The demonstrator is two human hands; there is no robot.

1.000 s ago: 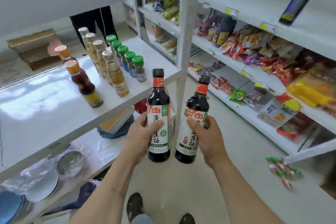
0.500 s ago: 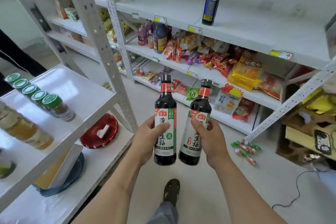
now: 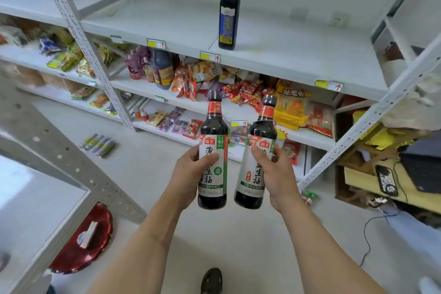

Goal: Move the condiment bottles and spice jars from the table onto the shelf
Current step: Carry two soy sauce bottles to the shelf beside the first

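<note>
Head cam, what've we got?
A: Left hand fingers wrapped round one soy sauce bottle, right hand gripping another, both upright, mid-frame.
B: And the shelf?
A: Upper centre, one tall dark bottle standing there. Snack packets on the tier below.

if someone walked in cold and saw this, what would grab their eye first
First, the two dark soy sauce bottles with red neck bands and white labels, held upright side by side at the centre: one in the left hand, the other in the right hand. Next, the lone tall dark bottle with a blue label, standing on the otherwise bare white upper shelf, above shelves crowded with colourful snack packets.
</note>
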